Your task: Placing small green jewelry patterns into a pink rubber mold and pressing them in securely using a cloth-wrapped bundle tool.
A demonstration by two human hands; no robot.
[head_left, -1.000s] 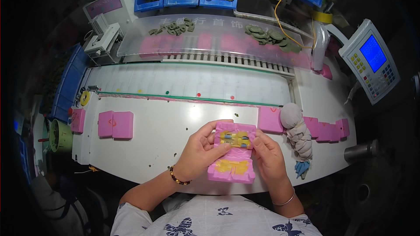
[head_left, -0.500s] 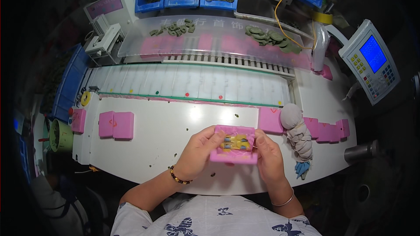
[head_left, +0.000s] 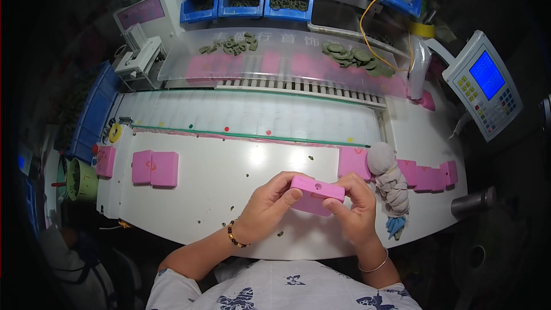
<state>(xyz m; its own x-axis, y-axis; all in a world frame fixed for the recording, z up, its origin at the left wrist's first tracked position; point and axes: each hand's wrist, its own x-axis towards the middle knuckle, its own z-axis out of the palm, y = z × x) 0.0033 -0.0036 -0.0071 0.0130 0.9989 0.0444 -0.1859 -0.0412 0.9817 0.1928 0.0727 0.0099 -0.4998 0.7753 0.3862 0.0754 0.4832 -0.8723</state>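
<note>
Above the white table, my left hand (head_left: 264, 206) and my right hand (head_left: 357, 206) hold a pink rubber mould (head_left: 311, 202) between them, one at each end. Both thumbs press on its near side and the other fingers curl behind it. The mould is tipped so that a narrow edge with a small round hole faces up. Its inner cavities are hidden now. To the right of my right hand rests another pink mould (head_left: 352, 163) with a red mark, against a grey cloth bundle (head_left: 390, 175) tied with blue at its lower end.
A white slatted conveyor (head_left: 252, 115) with green edges runs behind the table. Two pink moulds (head_left: 155, 169) lie at left, more pink moulds (head_left: 425, 177) at right. Green pieces (head_left: 350, 56) lie on a clear cover. Blue bins (head_left: 241, 3) stand behind; a control panel (head_left: 485, 86) stands right.
The mould has been turned from showing its inner face, with yellow and bluish parts in it, to showing its holed edge. The coloured dots on the conveyor have moved left.
</note>
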